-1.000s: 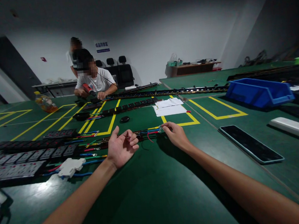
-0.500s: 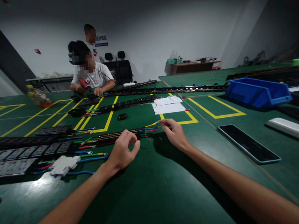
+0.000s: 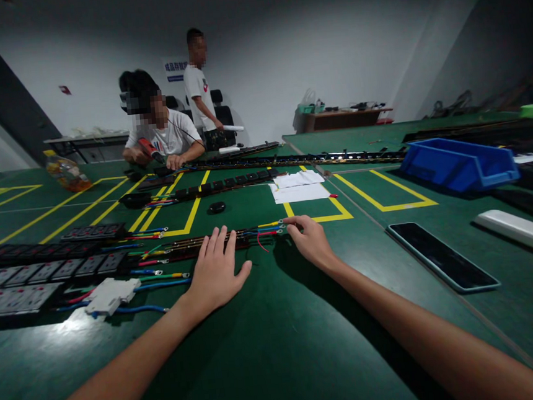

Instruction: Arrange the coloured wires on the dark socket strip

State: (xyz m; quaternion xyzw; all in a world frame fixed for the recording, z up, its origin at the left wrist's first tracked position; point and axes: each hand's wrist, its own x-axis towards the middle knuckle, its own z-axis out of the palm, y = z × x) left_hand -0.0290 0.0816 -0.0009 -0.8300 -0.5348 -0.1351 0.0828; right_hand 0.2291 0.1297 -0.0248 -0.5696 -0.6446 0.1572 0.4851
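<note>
I seem to be straightening the wires (image 3: 265, 228) at the right end of the strip (image 3: 182, 248) on the tabletop (image 3: 271, 355), left hand (image 3: 217, 271) spread over it, right hand (image 3: 311, 241) at the lugs (image 3: 281, 223), whether pinching I cannot tell, next needing a light touch

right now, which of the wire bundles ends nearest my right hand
The yellow, blue and red wire bundle, whose ends lie beside your right hand; the other wire bundles all end farther left.
</note>
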